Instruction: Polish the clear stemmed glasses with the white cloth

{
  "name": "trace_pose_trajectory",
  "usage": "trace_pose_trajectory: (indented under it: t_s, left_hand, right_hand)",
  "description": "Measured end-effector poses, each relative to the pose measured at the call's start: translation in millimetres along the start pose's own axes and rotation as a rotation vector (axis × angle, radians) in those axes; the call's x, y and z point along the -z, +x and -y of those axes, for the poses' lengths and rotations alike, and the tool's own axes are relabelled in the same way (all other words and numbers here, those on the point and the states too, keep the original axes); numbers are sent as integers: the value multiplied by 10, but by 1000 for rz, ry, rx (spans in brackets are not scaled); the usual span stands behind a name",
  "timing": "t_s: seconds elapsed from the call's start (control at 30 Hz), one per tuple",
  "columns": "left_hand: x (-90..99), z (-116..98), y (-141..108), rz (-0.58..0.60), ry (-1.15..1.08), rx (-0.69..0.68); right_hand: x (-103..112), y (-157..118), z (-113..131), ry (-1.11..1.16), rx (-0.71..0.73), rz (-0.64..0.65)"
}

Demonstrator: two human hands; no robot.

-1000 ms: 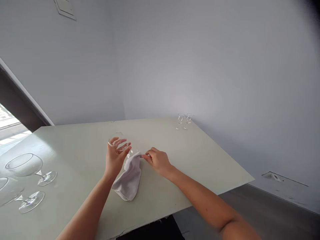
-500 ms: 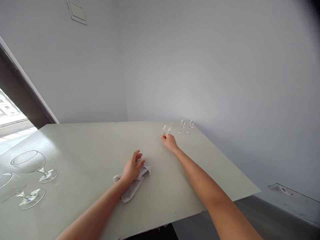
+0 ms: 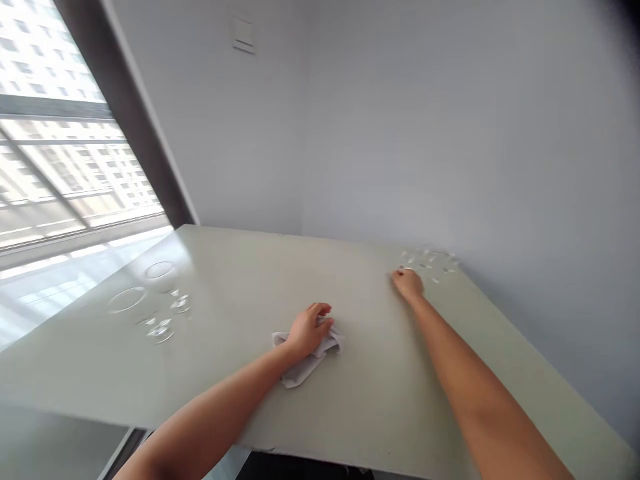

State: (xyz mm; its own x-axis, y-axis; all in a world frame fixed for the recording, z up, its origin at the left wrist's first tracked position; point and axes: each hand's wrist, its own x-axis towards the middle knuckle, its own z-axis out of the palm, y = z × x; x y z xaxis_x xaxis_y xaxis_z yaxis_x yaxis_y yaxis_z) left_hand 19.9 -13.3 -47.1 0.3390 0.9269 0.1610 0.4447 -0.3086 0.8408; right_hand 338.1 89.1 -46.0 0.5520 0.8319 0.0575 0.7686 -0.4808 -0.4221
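My left hand rests on a crumpled white cloth in the middle of the pale table, with its fingers curled over the cloth. My right hand is stretched to the far right part of the table. Its fingertips lie just in front of a group of small clear stemmed glasses. Motion blur smears those glasses, so I cannot tell whether my fingers still hold one of them.
Two large wine glasses stand blurred on the left part of the table, near the window. Grey walls meet in a corner behind the table. The table's front edge runs just below my forearms.
My right hand carried the small glass from beside the cloth to the group at the far right. My left hand dropped onto the cloth. My view has swung left, showing the window.
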Motion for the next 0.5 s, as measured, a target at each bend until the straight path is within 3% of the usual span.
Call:
trace_pose_trajectory:
  t_s: [0.1, 0.2, 0.37, 0.43, 0.5]
  left_hand:
    - [10, 3, -2, -103, -127, -14]
    - [146, 5, 81, -326, -307, 7]
    - [696, 82, 124, -842, -510, 299]
    - [937, 194, 39, -958, -411, 409]
    - [1143, 344, -71, -994, -277, 448]
  right_hand:
    - [8, -40, -34, 16, 60, 9]
    - [-9, -107, -126, 60, 113, -24]
    - [-27, -264, -446, 212, 141, -23]
    - [-14, -347, -537, 271, 149, 30]
    - [19, -471, -527, 317, 158, 90]
